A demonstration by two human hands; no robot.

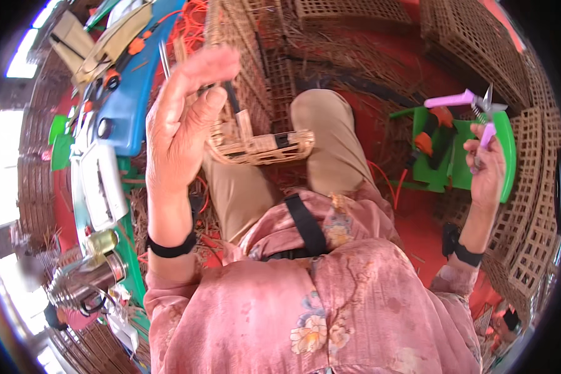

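My left hand (pixel 184 121) is raised on the left, fingers stretched out and thumb apart, close to a woven rattan piece (pixel 277 148) whose rounded end lies over my lap. It is open; nothing shows between thumb and fingers. Out to the right, my right hand (pixel 487 165) is closed around one purple handle of a pair of pruning shears (pixel 492 107). Their other handle sticks out to the left, beyond my fingers. The short metal blades are spread and point up.
A green plastic stool (pixel 510 156) by my right hand carries an orange-and-black power tool (pixel 435 131) with a red cord. Large woven rattan panels (pixel 474 47) stand at the far right. At left is a blue table (pixel 128 118) with tools; a metal flask (pixel 93 280) stands nearer.
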